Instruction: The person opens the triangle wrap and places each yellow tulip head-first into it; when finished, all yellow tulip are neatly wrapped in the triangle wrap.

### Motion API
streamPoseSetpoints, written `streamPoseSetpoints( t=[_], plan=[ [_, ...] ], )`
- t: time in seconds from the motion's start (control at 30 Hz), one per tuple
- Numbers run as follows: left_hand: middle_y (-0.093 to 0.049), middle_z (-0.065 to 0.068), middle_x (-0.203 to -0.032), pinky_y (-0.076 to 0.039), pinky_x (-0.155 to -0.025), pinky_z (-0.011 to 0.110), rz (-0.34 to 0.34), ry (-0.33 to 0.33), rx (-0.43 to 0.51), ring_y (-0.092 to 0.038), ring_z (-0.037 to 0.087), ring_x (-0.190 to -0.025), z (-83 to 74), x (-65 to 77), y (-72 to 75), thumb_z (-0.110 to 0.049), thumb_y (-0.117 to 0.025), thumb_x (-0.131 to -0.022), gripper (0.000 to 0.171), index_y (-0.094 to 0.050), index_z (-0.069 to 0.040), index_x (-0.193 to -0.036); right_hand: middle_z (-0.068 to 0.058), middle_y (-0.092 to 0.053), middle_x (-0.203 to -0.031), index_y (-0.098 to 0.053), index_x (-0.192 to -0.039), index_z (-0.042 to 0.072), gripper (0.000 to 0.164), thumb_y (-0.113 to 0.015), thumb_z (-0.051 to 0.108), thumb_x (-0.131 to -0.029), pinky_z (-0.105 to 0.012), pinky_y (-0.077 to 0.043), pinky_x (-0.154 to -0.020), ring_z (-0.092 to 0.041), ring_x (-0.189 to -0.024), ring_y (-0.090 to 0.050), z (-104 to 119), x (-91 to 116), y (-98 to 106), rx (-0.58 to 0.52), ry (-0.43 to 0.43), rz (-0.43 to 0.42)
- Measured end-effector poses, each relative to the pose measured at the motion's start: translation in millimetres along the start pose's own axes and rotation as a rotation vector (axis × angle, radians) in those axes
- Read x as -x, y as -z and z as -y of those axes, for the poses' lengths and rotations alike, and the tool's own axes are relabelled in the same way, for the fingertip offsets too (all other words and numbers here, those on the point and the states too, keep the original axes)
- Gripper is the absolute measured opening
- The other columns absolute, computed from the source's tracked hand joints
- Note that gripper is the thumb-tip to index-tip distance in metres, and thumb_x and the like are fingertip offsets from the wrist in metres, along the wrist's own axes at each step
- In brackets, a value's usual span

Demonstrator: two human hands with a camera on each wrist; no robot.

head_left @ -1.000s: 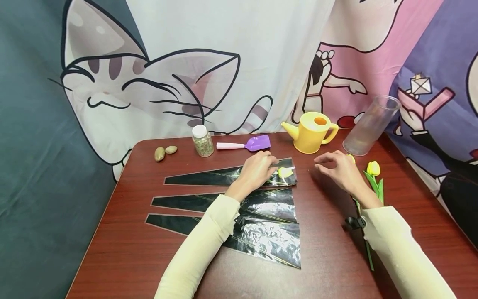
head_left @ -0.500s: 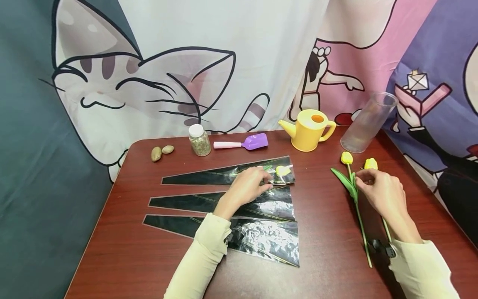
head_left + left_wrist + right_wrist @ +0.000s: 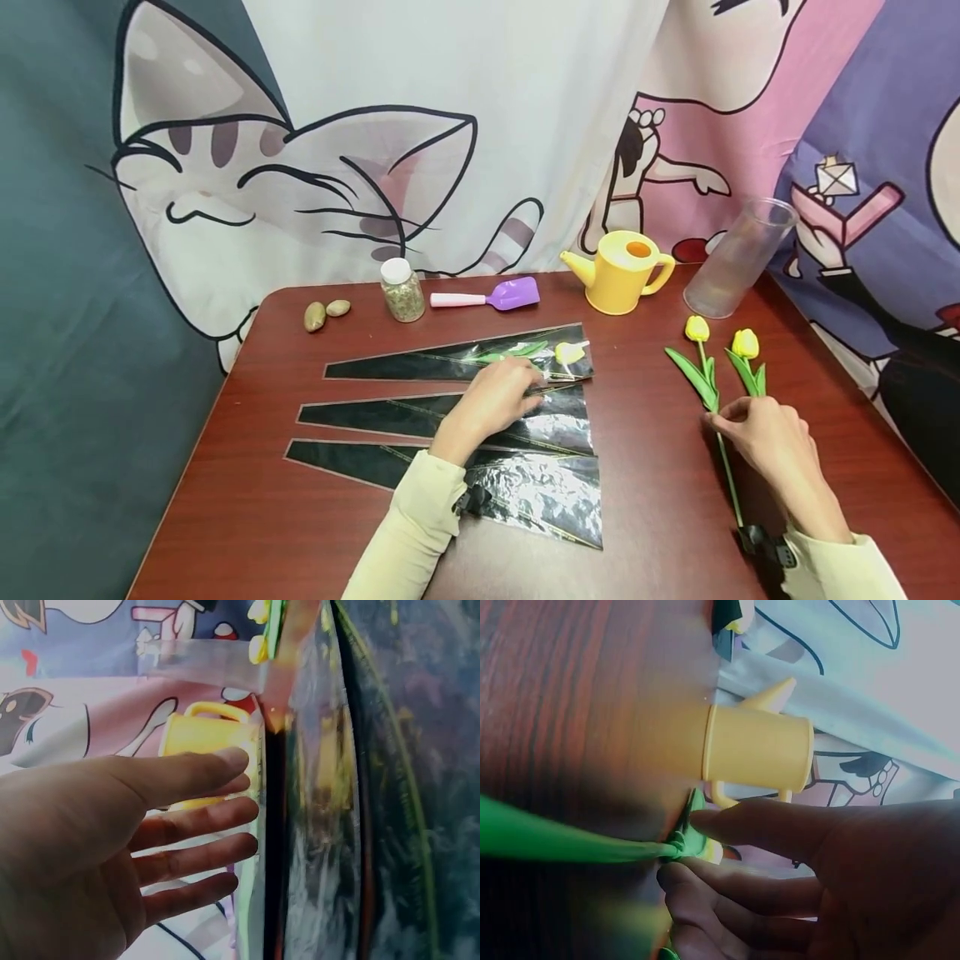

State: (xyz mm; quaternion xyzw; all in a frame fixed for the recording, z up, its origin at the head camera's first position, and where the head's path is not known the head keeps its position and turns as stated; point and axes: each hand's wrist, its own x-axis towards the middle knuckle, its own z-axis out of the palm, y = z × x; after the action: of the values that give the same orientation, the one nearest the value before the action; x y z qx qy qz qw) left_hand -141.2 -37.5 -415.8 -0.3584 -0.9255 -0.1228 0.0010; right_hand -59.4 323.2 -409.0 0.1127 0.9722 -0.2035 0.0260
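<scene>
My right hand (image 3: 776,442) pinches the stem of a yellow tulip (image 3: 697,328) between thumb and index finger, below its leaves. In the right wrist view, the green stem (image 3: 673,846) passes between the fingertips. Just right of it lies a second tulip (image 3: 746,343), its lower stem hidden by the hand. My left hand (image 3: 495,402) hovers at or rests on the black flower sleeves, fingers loosely extended in the left wrist view, holding nothing. Another yellow tulip (image 3: 567,353) lies along the top sleeve (image 3: 405,364); whether inside or on it, I cannot tell.
Two more sleeves, a middle one (image 3: 360,412) and a front one (image 3: 540,492), lie below the first. Along the back stand a lidded jar (image 3: 403,292), yellow watering can (image 3: 621,271) and clear vase (image 3: 738,260). A purple scoop (image 3: 513,293) and two stones (image 3: 315,317) lie there.
My right hand has moved right and down from beside the sleeves to the tulip stem. My left hand has drawn slightly back from the tulip on the top sleeve.
</scene>
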Motion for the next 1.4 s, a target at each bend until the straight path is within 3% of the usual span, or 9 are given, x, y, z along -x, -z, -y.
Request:
streamPoseSetpoints(
  t=[0.23, 0.33, 0.53, 1.07, 1.4],
  plan=[
    [-0.061, -0.004, -0.096, -0.05, -0.077, 0.03, 0.021, -0.084, -0.078, -0.058, 0.015, -0.094, -9.7, -3.0, -15.5, -0.034, -0.071, -0.091, 0.021, -0.075, -0.02, -0.106, -0.003, -0.063, -0.065, -0.076, -0.081, 0.009, 0.028, -0.074, 0.037, -0.084, -0.039, -0.039, -0.048, -0.032, -0.064, -0.057, -2.2, 1.2, -2.0, 0.005, -0.015, 0.022],
    [-0.058, -0.004, -0.092, -0.05, -0.075, 0.031, 0.005, -0.09, -0.104, -0.058, 0.016, -0.091, -11.5, -4.8, -18.6, -0.035, -0.071, -0.09, 0.02, -0.075, -0.02, -0.104, 0.004, -0.06, -0.059, -0.075, -0.079, 0.01, 0.03, -0.074, 0.04, -0.084, -0.037, -0.038, -0.049, -0.024, -0.062, -0.056, -2.9, 1.9, -1.4, -0.003, -0.012, 0.039],
    [-0.056, -0.002, -0.091, -0.049, -0.071, 0.032, -0.028, -0.105, -0.099, -0.056, 0.018, -0.087, -12.7, -6.2, -24.1, -0.034, -0.073, -0.089, 0.016, -0.076, -0.022, -0.099, 0.005, -0.061, -0.058, -0.076, -0.078, 0.011, 0.028, -0.075, 0.038, -0.083, -0.035, -0.038, -0.051, -0.018, -0.06, -0.055, -5.0, 4.1, -1.2, 0.0, 0.027, 0.036],
    [-0.056, -0.009, -0.082, -0.051, -0.066, 0.028, -0.12, -0.084, -0.061, -0.058, 0.012, -0.081, -8.8, -7.1, -28.8, -0.031, -0.077, -0.085, 0.005, -0.08, -0.027, -0.085, 0.005, -0.062, -0.057, -0.076, -0.079, 0.009, 0.027, -0.074, 0.035, -0.084, -0.036, -0.038, -0.055, -0.018, -0.061, -0.056, -7.1, 4.8, -3.0, -0.014, 0.025, 0.045],
    [-0.063, -0.011, -0.092, -0.049, -0.071, 0.027, -0.095, 0.01, 0.1, -0.056, 0.011, -0.093, -9.5, -8.6, -20.8, -0.027, -0.075, -0.088, 0.004, -0.078, -0.025, -0.09, 0.006, -0.062, -0.054, -0.075, -0.077, 0.01, 0.026, -0.074, 0.034, -0.085, -0.039, -0.038, -0.057, -0.015, -0.057, -0.056, -8.3, 5.0, -6.3, -0.022, 0.052, -0.019]
  ],
)
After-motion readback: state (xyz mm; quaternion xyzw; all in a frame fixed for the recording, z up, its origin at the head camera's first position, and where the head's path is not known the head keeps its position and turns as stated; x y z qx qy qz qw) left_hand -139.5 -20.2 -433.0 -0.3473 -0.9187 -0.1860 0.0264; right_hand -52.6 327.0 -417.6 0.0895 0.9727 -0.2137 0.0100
